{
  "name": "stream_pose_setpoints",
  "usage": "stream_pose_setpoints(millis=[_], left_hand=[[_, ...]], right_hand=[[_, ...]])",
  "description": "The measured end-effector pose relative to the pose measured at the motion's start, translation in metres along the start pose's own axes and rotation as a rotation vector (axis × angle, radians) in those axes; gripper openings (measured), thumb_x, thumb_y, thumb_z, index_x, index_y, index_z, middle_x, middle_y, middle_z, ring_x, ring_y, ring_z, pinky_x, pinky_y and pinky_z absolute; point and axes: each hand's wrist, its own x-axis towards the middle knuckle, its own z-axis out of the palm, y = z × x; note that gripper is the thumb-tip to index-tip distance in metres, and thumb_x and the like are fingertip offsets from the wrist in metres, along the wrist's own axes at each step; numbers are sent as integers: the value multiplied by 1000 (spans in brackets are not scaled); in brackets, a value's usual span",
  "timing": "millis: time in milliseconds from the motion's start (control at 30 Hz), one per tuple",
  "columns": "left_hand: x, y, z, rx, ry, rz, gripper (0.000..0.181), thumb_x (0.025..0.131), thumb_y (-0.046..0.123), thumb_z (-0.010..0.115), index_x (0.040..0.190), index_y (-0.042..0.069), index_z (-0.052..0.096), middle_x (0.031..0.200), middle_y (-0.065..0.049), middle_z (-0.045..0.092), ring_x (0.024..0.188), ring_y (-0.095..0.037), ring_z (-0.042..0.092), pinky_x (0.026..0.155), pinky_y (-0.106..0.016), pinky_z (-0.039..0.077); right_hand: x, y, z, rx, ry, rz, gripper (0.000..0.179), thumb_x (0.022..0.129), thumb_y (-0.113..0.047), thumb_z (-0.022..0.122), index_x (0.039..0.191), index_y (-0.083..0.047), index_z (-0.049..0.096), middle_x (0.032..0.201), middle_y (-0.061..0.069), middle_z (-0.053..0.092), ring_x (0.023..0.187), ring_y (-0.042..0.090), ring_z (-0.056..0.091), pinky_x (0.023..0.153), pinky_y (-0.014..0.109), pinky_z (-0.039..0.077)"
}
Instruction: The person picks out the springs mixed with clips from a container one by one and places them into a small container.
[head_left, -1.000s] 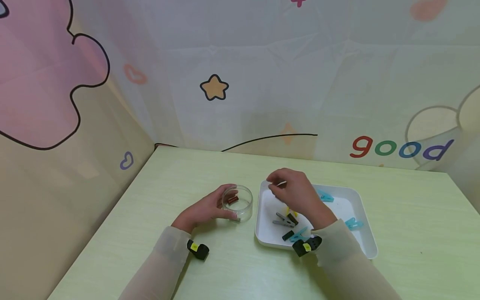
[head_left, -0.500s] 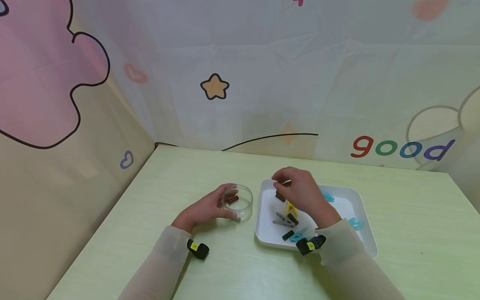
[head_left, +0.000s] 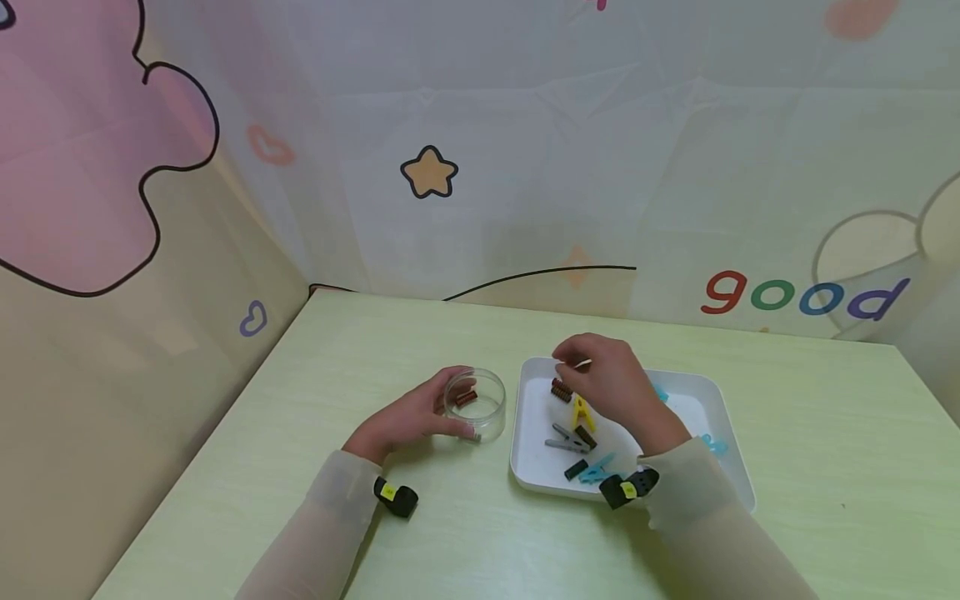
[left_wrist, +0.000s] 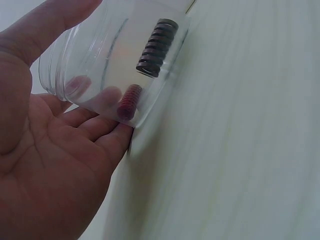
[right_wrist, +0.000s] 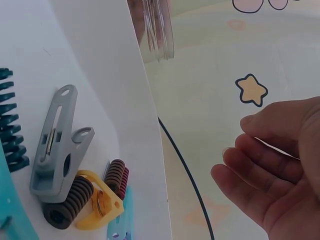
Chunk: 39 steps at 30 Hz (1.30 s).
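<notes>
Head view: the left hand [head_left: 416, 417] has its grip curled round a clear jar [head_left: 491, 425], left of the white tray [head_left: 536, 417], while the right hand [head_left: 611, 379] hovers over the tray's far side. Left wrist: a dark spring [left_wrist: 158, 47] and red spring [left_wrist: 129, 102] sit inside the jar. Right wrist: that hand's grip curves loosely, narrow gap at the thumb, near the yellow clothespin [right_wrist: 111, 214].

The tray [head_left: 536, 417] lies on the table [head_left: 420, 333], and the jar [head_left: 491, 427] is left of the tray. Two springs [left_wrist: 158, 47] are inside the jar. In the tray lie clips [head_left: 583, 414] and other springs [head_left: 576, 470].
</notes>
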Motion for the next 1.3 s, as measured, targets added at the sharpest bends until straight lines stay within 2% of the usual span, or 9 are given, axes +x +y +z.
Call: stream_pose_setpoints(millis=[233, 600, 1100, 1300], left_hand=[[7, -15, -1, 14, 24, 11, 80, 75, 20, 75, 136, 31, 26, 146, 0, 33, 136, -18, 30, 113, -40, 22], [7, -18, -2, 34, 35, 22, 80, 72, 28, 77, 134, 35, 27, 144, 2, 36, 134, -14, 34, 113, -40, 24], [7, -14, -1, 12, 25, 4, 81, 75, 19, 75, 138, 26, 25, 146, -4, 33, 136, -18, 30, 114, -41, 21], [1, -1, -1, -4, 5, 8, 81, 77, 13, 73, 140, 19, 23, 147, -10, 31, 137, -24, 28, 113, -42, 21]], right_hand=[[0, 3, -3, -27, -5, 7, 20, 85, -22, 62, 102, -12, 65, 96, 1, 66, 86, 16, 62, 73, 33, 54], [1, 9, -7, -65, -28, 38, 19, 86, -24, 61, 102, -14, 64, 95, 1, 66, 86, 17, 61, 74, 34, 53], [0, 14, -14, -87, -56, 98, 22, 85, -24, 61, 104, -12, 63, 94, 3, 66, 86, 19, 59, 72, 33, 53], [0, 17, -17, -108, -63, 112, 20, 85, -24, 61, 102, -13, 63, 94, 3, 65, 86, 19, 58, 72, 33, 53]])
